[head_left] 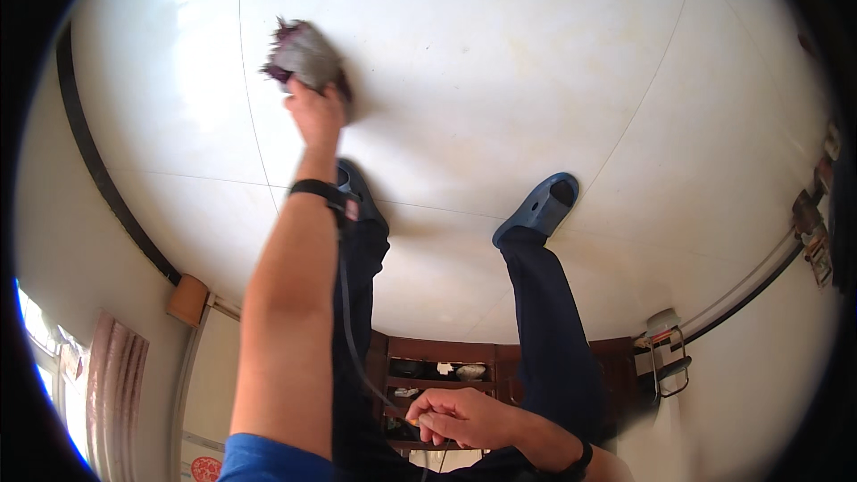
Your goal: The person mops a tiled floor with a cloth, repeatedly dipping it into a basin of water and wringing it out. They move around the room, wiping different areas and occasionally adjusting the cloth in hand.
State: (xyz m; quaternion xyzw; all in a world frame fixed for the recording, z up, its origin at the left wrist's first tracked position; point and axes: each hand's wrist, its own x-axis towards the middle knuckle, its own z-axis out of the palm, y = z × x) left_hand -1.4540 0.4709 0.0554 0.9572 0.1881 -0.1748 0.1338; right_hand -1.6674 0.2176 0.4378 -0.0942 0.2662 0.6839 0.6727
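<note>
My left hand (pixel 314 114) stretches far forward over the pale floor, its fingers closed on the near edge of a grey cloth with dark purple shaggy tufts (pixel 308 55). Motion blurs the cloth a little, and its underside is hidden. A black band (pixel 319 189) circles my left wrist, with a thin grey cable (pixel 346 312) running down from it. Low in the view, close to my body, my right hand (pixel 469 418) has its fingers curled together. A small orange spot shows at its fingertips, too small to name.
My feet wear blue slippers, the left slipper (pixel 357 186) partly behind my arm and the right slipper (pixel 540 205) in plain sight. Behind my legs stands a dark brown shelf cabinet (pixel 616 366). A metal-framed stand (pixel 665 361) is at the right wall, a brown box-like object (pixel 187 301) at the left.
</note>
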